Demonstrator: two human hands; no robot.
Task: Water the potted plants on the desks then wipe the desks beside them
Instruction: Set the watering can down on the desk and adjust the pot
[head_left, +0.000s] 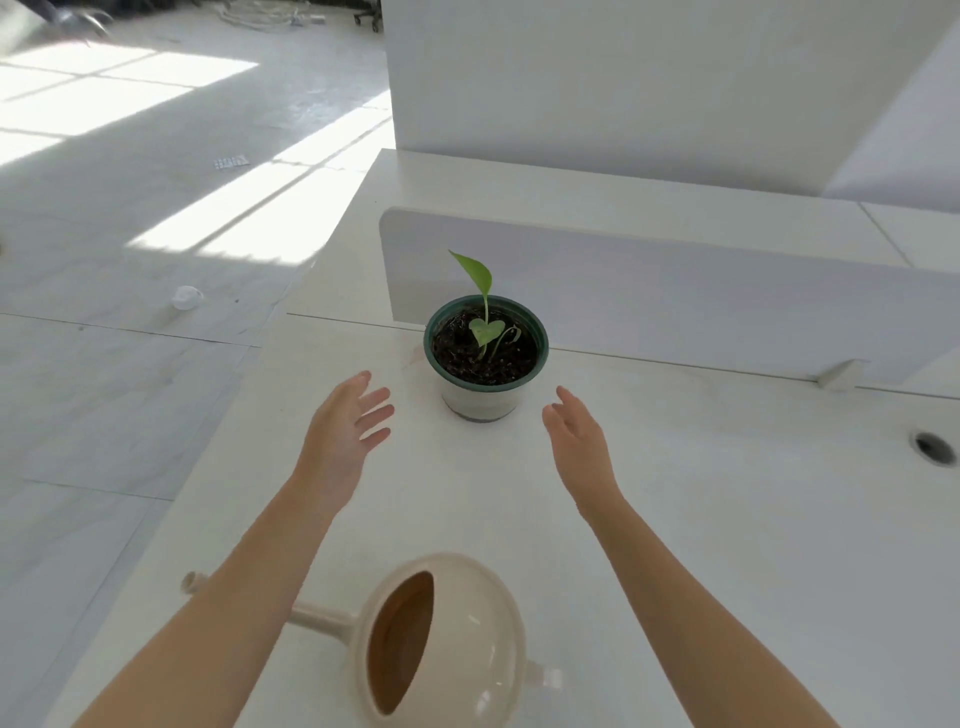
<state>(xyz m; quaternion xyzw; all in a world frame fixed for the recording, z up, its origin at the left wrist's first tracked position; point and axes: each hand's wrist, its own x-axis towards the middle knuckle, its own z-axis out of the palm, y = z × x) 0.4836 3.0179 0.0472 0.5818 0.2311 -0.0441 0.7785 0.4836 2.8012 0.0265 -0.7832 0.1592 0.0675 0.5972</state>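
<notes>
**Empty hands by the pot**

Both hands are open and hold nothing. Left hand (345, 415) and right hand (576, 431) reach out with fingers spread, one on each side of the potted plant (485, 345), not touching it. The pot stands upright on the white desk (727, 519), near the divider panel (675, 291). Nearer, the cream watering can (441, 639) sits on the desk, its long spout (317, 618) pointing left.
</notes>
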